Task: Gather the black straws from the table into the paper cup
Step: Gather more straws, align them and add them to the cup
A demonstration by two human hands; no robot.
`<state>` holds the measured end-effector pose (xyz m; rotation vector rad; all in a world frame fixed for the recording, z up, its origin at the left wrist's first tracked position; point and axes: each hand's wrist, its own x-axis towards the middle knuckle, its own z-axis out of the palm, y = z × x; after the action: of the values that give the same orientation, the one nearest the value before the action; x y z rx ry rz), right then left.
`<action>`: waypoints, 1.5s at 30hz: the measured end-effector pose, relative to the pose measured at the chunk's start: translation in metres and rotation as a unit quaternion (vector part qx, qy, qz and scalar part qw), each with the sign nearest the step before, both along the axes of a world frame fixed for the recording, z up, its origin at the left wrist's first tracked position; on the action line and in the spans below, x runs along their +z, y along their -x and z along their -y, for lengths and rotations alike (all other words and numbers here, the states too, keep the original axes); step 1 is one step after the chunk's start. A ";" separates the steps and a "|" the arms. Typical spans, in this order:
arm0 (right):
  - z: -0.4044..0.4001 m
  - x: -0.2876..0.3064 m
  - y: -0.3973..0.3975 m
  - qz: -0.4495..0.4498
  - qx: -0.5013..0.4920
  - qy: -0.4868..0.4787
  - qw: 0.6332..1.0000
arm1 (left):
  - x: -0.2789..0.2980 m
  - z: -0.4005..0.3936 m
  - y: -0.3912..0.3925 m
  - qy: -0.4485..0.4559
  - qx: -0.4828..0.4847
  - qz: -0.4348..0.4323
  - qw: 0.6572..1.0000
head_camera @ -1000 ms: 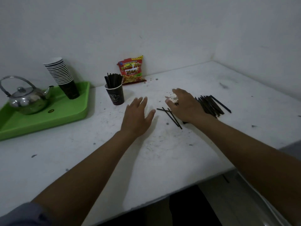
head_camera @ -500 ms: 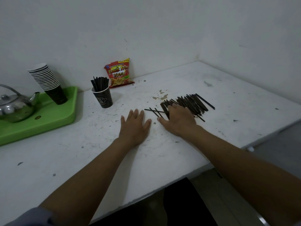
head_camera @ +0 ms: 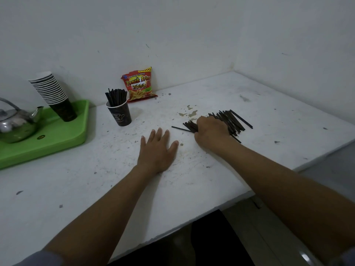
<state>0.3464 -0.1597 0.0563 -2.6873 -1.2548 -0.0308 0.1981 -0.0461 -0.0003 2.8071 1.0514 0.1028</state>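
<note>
White table [head_camera: 211, 185] across the middle of the frame, speckled with dark flecks and a few tan stains near its centre. Black straws [head_camera: 233, 120] at centre right, more black straws [head_camera: 115, 96] standing in a dark paper cup [head_camera: 120, 115] with a pale printed mug motif. Upper centre, a red snack bag [head_camera: 138, 84] with yellow lettering. At left, a bright green tray [head_camera: 57, 139], a shiny silver kettle [head_camera: 15, 125], and stacked cups [head_camera: 54, 96], white-rimmed over dark. Walls [head_camera: 172, 35] plain white.

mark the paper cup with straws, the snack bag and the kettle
paper cup [head_camera: 120, 117], head view, front of the dark wall below the rim
snack bag [head_camera: 139, 85], head view, middle of the printed front
kettle [head_camera: 16, 125], head view, shiny metal body
</note>
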 end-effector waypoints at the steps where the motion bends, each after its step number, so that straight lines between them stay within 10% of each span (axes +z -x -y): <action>1: -0.002 0.004 0.000 -0.016 0.001 0.002 1.000 | -0.001 0.000 0.000 -0.001 0.001 0.002 1.000; 21: -0.046 0.049 -0.001 -0.046 0.037 0.301 0.952 | 0.000 0.001 0.002 -0.010 -0.004 0.006 1.000; 36: -0.025 0.025 -0.015 -0.116 0.038 0.182 0.976 | 0.002 0.003 0.001 0.000 -0.002 0.015 1.000; 45: -0.033 0.024 -0.015 -0.268 0.042 -0.242 0.932 | 0.010 0.012 0.012 0.128 -0.015 0.239 0.962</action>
<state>0.3613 -0.1264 0.0799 -2.0230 -1.0157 0.3359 0.1866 -0.0579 0.0094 2.3860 0.8348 0.5656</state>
